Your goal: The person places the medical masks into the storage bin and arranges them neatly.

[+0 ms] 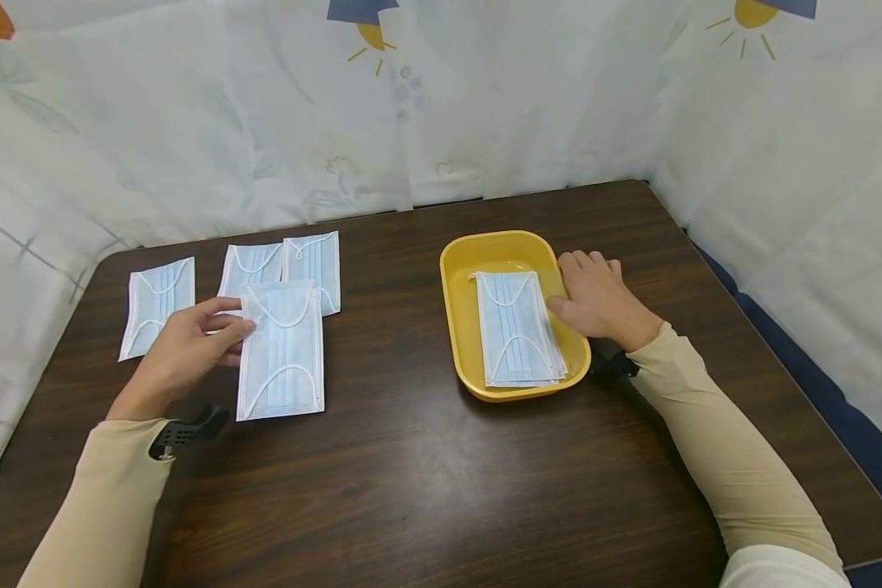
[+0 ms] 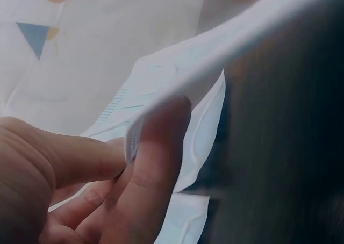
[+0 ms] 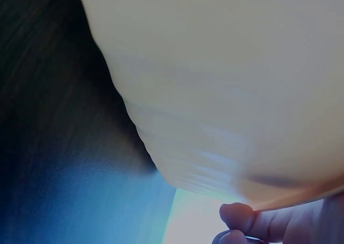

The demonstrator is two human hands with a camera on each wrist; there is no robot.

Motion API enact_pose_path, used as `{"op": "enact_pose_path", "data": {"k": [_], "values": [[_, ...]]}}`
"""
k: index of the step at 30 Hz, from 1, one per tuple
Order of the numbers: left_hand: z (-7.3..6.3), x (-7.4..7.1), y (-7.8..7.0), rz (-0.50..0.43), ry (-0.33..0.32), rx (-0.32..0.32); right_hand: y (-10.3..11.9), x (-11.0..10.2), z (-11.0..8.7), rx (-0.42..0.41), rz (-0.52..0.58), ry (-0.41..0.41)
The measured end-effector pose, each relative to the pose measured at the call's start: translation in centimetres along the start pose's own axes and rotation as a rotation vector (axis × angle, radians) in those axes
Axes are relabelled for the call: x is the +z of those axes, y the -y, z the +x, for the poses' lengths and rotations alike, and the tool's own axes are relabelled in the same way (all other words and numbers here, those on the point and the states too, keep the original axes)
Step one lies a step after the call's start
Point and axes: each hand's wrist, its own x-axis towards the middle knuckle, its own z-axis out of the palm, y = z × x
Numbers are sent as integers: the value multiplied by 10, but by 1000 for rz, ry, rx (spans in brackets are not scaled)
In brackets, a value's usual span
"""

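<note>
My left hand pinches the left edge of a light blue face mask between thumb and fingers; its white ear loops lie across its front. In the left wrist view the mask is seen nearly edge-on, gripped by the fingertips. My right hand holds the right rim of a yellow plastic tray, thumb over the edge. Inside that tray lies a small stack of face masks. The tray's outer wall fills most of the right wrist view, with fingertips at its rim.
Three more masks lie at the table's back left: a single mask, and a pair side by side, the left mask partly hidden behind the held one, the right mask beside it. A white patterned curtain borders the dark wooden table.
</note>
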Motion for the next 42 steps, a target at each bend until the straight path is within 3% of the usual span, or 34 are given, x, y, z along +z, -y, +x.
{"op": "enact_pose_path", "data": {"k": [8,22,42], "values": [[5,16,-8,-53,12,7,0,-1,0,2,1,-2],[10,26,-14,-164,33,-13,-1,-1,0,14,10,8],[23,44,-45,-192,72,13,-1,1,1,18,6,-2]]}}
